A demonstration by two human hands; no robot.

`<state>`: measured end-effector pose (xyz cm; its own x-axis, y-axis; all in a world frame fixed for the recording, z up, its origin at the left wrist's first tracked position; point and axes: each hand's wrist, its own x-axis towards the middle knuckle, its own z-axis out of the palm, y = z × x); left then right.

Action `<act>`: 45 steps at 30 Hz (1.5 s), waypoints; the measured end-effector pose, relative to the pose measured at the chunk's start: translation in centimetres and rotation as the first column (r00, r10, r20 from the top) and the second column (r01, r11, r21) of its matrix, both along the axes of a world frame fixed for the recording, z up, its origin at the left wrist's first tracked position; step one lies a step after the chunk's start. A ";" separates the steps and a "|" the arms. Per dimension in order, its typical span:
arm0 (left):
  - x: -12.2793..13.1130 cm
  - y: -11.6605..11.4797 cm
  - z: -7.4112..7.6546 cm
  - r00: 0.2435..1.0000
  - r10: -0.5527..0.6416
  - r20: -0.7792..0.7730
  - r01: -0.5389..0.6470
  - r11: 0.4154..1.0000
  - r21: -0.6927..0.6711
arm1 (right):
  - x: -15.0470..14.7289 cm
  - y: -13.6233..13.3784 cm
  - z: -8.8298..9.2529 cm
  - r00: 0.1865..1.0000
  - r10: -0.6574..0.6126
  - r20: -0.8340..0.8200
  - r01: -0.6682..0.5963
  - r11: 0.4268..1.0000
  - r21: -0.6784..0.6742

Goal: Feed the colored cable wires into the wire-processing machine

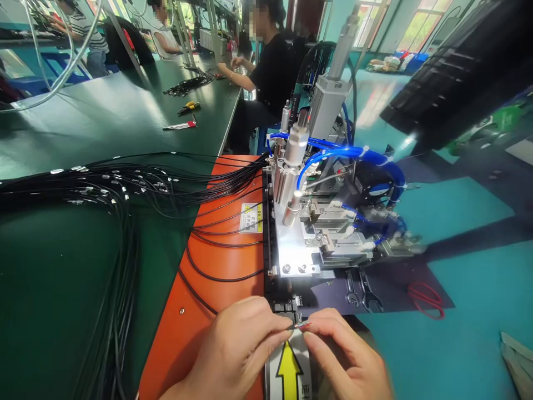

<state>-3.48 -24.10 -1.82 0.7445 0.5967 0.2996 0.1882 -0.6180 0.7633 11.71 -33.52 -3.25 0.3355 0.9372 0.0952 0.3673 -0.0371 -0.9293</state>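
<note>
My left hand [239, 341] pinches the end of a black cable between thumb and index finger, low in the middle of the head view. From that end short thin wires [298, 326] stick out, one of them red, with bare metal beside it. The fingertips of my right hand [347, 355] close on the wires from the other side. Both hands are just in front of a black cable holder [285, 306] at the near end of the machine. Under them lies a white strip with a yellow arrow [288, 369].
A machine with metal cylinders [287, 183] and blue air hoses [353, 153] rises ahead. Black cables [125, 186] run from it across an orange plate [225, 258] onto the green table [62, 289]. Wrenches [366, 291] lie right. A person in black [275, 72] sits beyond.
</note>
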 end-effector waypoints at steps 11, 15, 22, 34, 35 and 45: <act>-0.1 -0.5 0.0 1.000 0.012 -0.027 -0.012 1.000 0.010 | -0.4 0.3 0.1 0.994 -0.025 -0.105 0.015 0.995 -0.098; -0.2 -0.5 0.2 0.998 0.003 -0.057 -0.002 1.000 0.025 | -0.3 0.6 0.4 0.966 -0.016 -0.257 -0.028 0.985 -0.168; 0.1 -0.7 0.3 0.994 0.071 -0.085 -0.093 0.954 -0.286 | -0.8 0.4 -0.5 0.984 0.055 0.167 -0.073 0.992 0.105; 0.9 -0.6 0.6 0.990 0.102 -0.097 -0.137 0.861 -0.490 | -1.6 0.1 -1.0 0.957 0.008 0.289 -0.049 0.990 0.134; 0.8 -0.6 0.6 0.990 0.094 -0.106 -0.134 0.863 -0.487 | -1.4 0.1 -1.0 0.965 0.031 0.259 -0.054 0.995 0.083; 0.7 -0.8 1.1 0.975 0.023 -0.221 -0.121 0.891 -0.437 | -1.2 0.2 -0.5 0.972 0.114 0.207 -0.104 0.993 -0.059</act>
